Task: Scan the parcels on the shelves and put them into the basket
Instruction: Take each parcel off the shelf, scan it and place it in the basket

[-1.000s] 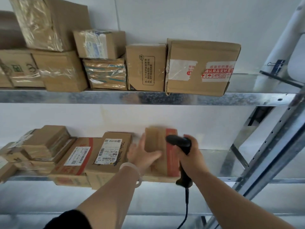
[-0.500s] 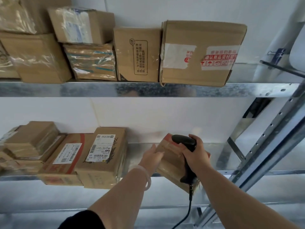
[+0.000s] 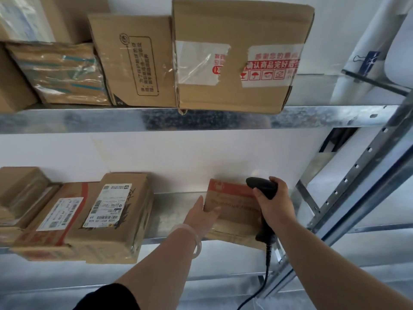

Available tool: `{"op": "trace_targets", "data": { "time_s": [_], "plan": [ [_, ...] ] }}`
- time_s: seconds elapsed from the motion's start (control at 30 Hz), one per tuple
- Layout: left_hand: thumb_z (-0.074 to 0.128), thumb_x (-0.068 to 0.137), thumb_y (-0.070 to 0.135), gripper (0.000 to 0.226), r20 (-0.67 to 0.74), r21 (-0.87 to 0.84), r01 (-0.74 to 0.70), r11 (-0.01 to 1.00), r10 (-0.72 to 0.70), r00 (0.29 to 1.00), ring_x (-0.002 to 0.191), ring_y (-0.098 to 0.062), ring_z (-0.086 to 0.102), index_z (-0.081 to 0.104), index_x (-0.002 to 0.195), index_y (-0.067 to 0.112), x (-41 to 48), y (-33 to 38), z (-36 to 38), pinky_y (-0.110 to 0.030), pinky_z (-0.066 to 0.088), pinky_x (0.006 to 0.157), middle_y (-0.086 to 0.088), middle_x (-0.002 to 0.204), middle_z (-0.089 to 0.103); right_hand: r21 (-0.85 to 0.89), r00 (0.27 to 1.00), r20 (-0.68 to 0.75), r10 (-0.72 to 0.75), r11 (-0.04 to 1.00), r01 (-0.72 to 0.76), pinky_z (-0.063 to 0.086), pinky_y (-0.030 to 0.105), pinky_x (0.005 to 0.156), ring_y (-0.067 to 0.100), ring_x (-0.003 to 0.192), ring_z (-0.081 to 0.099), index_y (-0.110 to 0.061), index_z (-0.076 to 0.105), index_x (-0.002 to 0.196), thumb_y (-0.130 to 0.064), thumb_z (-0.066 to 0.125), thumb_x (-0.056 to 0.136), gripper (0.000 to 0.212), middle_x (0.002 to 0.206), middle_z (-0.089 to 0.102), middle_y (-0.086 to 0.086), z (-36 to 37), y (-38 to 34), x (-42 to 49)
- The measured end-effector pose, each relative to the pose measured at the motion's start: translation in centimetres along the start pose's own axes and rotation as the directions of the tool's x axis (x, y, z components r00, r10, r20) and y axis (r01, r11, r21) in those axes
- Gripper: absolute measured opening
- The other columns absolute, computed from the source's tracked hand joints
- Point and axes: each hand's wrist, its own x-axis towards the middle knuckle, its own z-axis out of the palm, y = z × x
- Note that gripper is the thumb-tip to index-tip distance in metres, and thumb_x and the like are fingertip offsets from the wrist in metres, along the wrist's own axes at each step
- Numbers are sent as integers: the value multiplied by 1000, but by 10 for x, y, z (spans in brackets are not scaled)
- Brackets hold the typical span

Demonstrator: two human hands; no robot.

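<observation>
Gripped parcel (image 3: 232, 209) by left edge in left hand (image 3: 201, 217), scanner (image 3: 262, 187) in right hand (image 3: 273, 204). Likely light, stiff cardboard.

We have one view only, worn on the head. It faces forward into a metal rack set against a white wall (image 3: 201, 153), near enough that the left hand (image 3: 201, 217) and right hand (image 3: 274, 206) reach the lower shelf (image 3: 174, 211). The upper shelf (image 3: 89, 120) crosses above mid-frame. We see both shelves from slightly above. The right upright (image 3: 362, 175) slants along the frame's edge, and the forearms enter from below.
</observation>
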Motion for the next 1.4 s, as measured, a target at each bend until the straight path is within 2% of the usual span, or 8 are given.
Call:
{"op": "trace_targets", "data": {
  "time_s": [0.07, 0.23, 0.43, 0.7, 0.87, 1.0, 1.2, 1.4],
  "plan": [
    [54, 99, 42, 69, -22, 53, 25, 998, -24, 999, 125, -21, 53, 20, 157, 24, 4, 0, 2, -36, 45, 105, 4, 141, 52, 1, 998, -69, 10, 1000, -10, 47, 29, 60, 16, 80, 60, -38, 33, 138, -41, 63, 92, 55, 96, 53, -12, -8, 4, 3],
    [48, 101, 25, 21, -35, -14, 5, 1000, -6, 999, 103, -14, 62, 57, 118, 32, 10, 1, 9, -42, 51, 100, 9, 114, 67, 4, 982, -177, 65, 998, -66, 41, 25, 57, 19, 85, 57, -35, 32, 141, -38, 62, 92, 58, 109, 55, -5, -30, 18, 11],
    [47, 93, 5, 33, -67, -77, -49, 996, 44, 997, 95, -13, 63, 58, 107, 32, 4, 6, 8, -24, 47, 71, 6, 103, 69, 0, 990, -112, 85, 996, -85, 39, 20, 44, 8, 66, 56, -35, 34, 140, -40, 65, 90, 59, 89, 53, -13, -31, 20, 7],
    [70, 84, 8, 50, -154, -149, -117, 982, 94, 984, 108, -22, 60, 50, 127, 23, -12, -5, -9, -40, 54, 96, -3, 119, 62, 98, 992, -124, -11, 995, 24, 43, 25, 59, 5, 81, 52, -42, 39, 134, -41, 67, 88, 54, 109, 55, -11, -28, 8, -29],
    [85, 76, 17, 71, -249, -158, -228, 961, 185, 951, 86, 2, 52, 31, 119, 36, -35, -23, -34, -1, 42, 47, 18, 102, 53, 192, 982, -180, -53, 977, 88, 49, 34, 77, 17, 103, 55, -42, 38, 134, -37, 67, 89, 53, 112, 51, -17, -10, -2, -79],
    [85, 77, 16, 85, -247, -127, -339, 932, 301, 921, 96, 10, 54, 28, 135, 43, -61, -40, -61, 1, 43, 60, 24, 110, 54, 280, 973, -224, -51, 953, 114, 41, 20, 71, 14, 103, 54, -46, 38, 130, -37, 67, 89, 51, 108, 51, -24, 3, -17, -120],
    [80, 79, 10, 78, -229, -8, -490, 872, 475, 849, 114, 5, 50, 41, 142, 31, -91, -66, -92, -24, 45, 103, 36, 111, 52, 387, 970, -242, 11, 918, 86, 52, 52, 92, 24, 106, 63, -53, 40, 124, -42, 68, 87, 48, 120, 59, -9, 10, -37, -159],
    [82, 79, 13, 65, -231, -131, -441, 888, 405, 885, 110, -7, 58, 45, 131, 24, -113, -63, -98, -23, 46, 96, 10, 118, 58, 418, 970, -240, 50, 907, 56, 57, 53, 82, 21, 89, 70, -55, 42, 117, -37, 69, 88, 43, 108, 66, -6, 6, -39, -188]
  ]
}}
